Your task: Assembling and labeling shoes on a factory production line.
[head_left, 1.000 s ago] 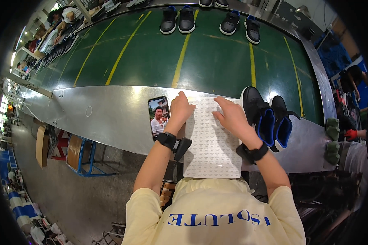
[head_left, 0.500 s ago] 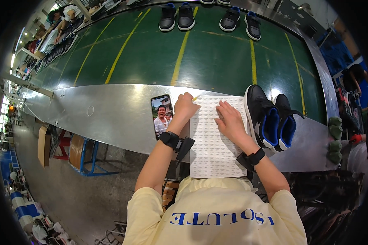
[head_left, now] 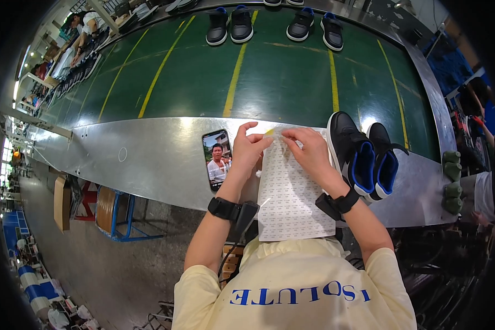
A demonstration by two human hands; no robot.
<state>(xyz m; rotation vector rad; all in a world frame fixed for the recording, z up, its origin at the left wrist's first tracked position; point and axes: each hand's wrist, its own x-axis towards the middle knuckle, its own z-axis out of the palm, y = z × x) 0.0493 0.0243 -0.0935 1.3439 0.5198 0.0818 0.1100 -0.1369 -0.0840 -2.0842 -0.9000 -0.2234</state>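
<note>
A white sheet of small printed labels lies on the metal ledge, its near end reaching my shirt. Its far part looks glossier and lifted in the light. My left hand is closed at the sheet's far left corner, thumb and fingertip together, another finger raised. Opposite it, my right hand pinches at the far edge, fingertips close to those of the left. Whether a single label is between the fingers is too small to tell. A yellow bit shows just beyond the fingertips.
Left of the sheet, a phone with a lit screen lies on the metal ledge. A pair of black shoes with blue lining stands close to my right hand. More shoes sit across the green belt. Green lumps line the right edge.
My right hand has moved from lying flat on the sheet to its far edge, fingers now pinched. My left hand's fingers have shifted slightly right, and the sheet's far part has lifted.
</note>
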